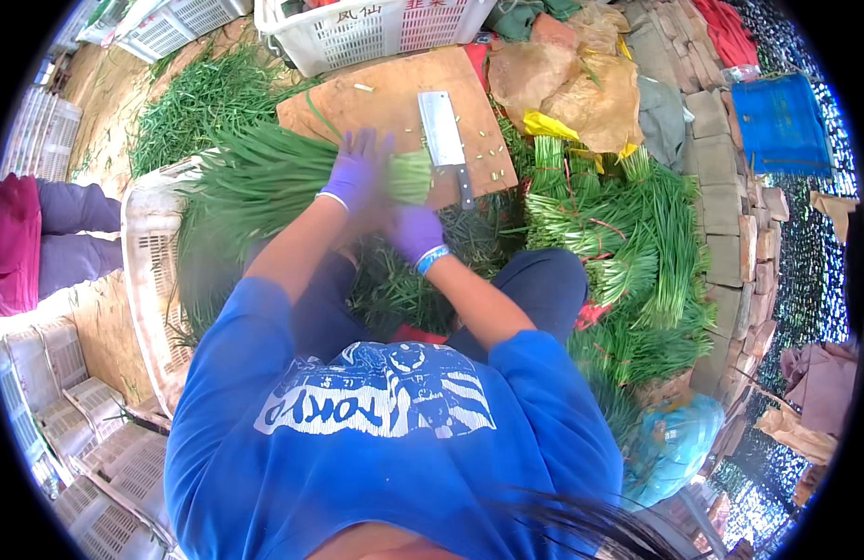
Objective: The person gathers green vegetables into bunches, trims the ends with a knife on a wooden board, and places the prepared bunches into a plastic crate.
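Note:
A thick bunch of garlic chives [264, 173] lies across the near left part of a wooden cutting board [385, 84], its pale cut ends to the right and its leaves fanning left. My left hand [357, 168], in a purple glove, is closed over the top of the bunch near the stems. Just below the stem ends is my right hand [416, 233], gloved alike; motion blurs its fingers, and I cannot tell if they grip the bunch. A cleaver [441, 131] with a black handle rests flat on the board, right of the stems, among small cut bits.
Tied chive bunches [628, 243] are piled at the right beside a brick edge [717, 205]. Loose leaves [203, 112] heap at the far left. White crates [381, 33] stand behind the board and at left. Another person's legs [77, 224] show at the left edge.

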The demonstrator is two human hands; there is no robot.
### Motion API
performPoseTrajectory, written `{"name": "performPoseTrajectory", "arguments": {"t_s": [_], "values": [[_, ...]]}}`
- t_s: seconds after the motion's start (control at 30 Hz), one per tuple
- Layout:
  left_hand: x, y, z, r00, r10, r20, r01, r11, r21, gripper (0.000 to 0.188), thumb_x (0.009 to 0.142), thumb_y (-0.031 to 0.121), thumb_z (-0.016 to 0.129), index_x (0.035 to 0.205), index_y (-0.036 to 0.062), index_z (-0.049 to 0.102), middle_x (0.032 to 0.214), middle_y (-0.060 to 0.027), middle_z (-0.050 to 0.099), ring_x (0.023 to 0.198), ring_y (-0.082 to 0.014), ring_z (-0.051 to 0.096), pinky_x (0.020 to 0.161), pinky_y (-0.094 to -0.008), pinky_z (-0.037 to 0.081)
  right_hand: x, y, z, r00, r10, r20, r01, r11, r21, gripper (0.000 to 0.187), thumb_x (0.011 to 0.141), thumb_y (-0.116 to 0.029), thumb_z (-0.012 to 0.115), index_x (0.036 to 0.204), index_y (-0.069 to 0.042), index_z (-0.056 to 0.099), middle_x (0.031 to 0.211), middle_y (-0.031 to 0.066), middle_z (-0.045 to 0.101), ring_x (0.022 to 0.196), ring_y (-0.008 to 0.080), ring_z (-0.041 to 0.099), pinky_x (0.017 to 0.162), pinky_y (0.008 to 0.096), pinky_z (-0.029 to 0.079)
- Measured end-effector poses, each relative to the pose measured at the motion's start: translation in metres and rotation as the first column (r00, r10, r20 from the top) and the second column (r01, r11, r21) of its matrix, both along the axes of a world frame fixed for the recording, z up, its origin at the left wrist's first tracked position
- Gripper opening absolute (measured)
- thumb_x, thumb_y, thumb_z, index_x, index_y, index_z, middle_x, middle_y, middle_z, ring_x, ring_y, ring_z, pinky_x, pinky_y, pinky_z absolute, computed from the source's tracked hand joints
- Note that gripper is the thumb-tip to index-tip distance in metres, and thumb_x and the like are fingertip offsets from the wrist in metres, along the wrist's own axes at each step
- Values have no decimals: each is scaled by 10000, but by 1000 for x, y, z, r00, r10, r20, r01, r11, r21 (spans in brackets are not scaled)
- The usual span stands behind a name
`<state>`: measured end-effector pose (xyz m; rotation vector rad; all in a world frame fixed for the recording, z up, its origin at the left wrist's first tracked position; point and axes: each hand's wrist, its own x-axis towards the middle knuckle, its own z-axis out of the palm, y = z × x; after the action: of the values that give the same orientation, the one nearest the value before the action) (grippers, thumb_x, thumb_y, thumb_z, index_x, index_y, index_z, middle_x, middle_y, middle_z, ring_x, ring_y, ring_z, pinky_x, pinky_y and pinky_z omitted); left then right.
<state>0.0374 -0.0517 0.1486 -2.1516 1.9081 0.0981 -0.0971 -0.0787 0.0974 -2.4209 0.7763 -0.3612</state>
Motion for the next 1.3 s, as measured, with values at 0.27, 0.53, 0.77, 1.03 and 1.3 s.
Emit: {"name": "performPoseTrajectory", "arguments": {"t_s": [0.27, 0.53, 0.77, 1.03, 1.3], "values": [[21, 9, -82, 999, 49, 14, -45, 983, -178, 440, 763, 174, 448, 1165, -4, 427, 1026, -117, 566, 896, -211, 566, 831, -398, 405, 36, 10, 12, 684, -707, 181, -351, -101, 931, 167, 728, -104, 492, 563, -75, 489, 462, -13, 352, 388, 92, 316, 377, 225, 237], [23, 9, -74, 976, 91, -199, -118, 984, -130, 570, 653, 337, 562, 1133, 57, 440, 1094, -113, 495, 999, -253, 493, 862, -408, 361, 70, -13, 20, 695, -702, 153, -342, -135, 930, 157, 800, -168, 569, 689, -62, 535, 530, -38, 411, 439, 66, 374, 403, 218, 314], [9, -13, 24, 952, 115, -284, -125, 992, -18, 593, 520, 459, 696, 976, 110, 548, 846, -130, 622, 761, -317, 592, 649, -374, 468, -31, -39, 135, 591, -454, 667, -313, 634, 708, 278, 841, -65, 483, 1100, 23, 529, 806, 15, 559, 772, 67, 500, 696, 208, 424], [-36, 80, 180, 286, 170, -943, -38, 985, 166, 797, 565, 252, 793, 1197, -26, 395, 1086, -110, 534, 954, -199, 522, 828, -319, 429, -157, 38, 153, 773, -7, 634, -32, 998, 49, 1316, 388, -533, 794, 1335, 19, 66, 1374, 220, 173, 1278, 331, 176, 1052, 388, 102], [-109, 59, 176, 417, -584, -697, 332, 811, -481, 899, 565, 252, 793, 1267, -19, 300, 1151, -121, 485, 1003, -195, 489, 843, -303, 415, -225, 85, 151, 360, -136, 923, -226, 947, 228, 1164, 337, -326, 872, 1276, 6, 269, 1212, 142, 462, 1150, 234, 418, 963, 349, 327]]}}
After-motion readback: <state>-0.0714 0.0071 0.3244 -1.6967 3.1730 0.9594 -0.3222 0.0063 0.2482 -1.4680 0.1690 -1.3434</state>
